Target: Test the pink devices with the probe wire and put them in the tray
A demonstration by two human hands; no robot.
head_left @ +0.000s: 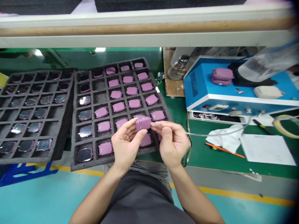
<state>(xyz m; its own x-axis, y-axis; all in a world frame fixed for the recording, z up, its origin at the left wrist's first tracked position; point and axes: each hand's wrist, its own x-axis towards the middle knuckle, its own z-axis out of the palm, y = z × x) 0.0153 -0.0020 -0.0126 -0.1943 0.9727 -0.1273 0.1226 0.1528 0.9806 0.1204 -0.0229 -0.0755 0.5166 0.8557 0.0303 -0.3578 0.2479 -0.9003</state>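
Observation:
My left hand (127,143) is closed on a purple watch case (143,123), its thumb and fingers around the case's left and lower edges. In my right hand (174,143) is a thin needle tip (157,125) joined to a clear tube (210,135). The tip meets the right end of the case, or lies very close to it. Below both hands, a grey foam tray (99,91) holds several purple cases and, in its left column, dark-screened watches (85,131).
A second foam tray (54,112) lies at the left. On the right are a blue machine (201,84), a glass bottle (177,70), a white cloth (225,140), an orange stick (225,150) and a paper sheet (267,149). A shelf edge (140,42) crosses above.

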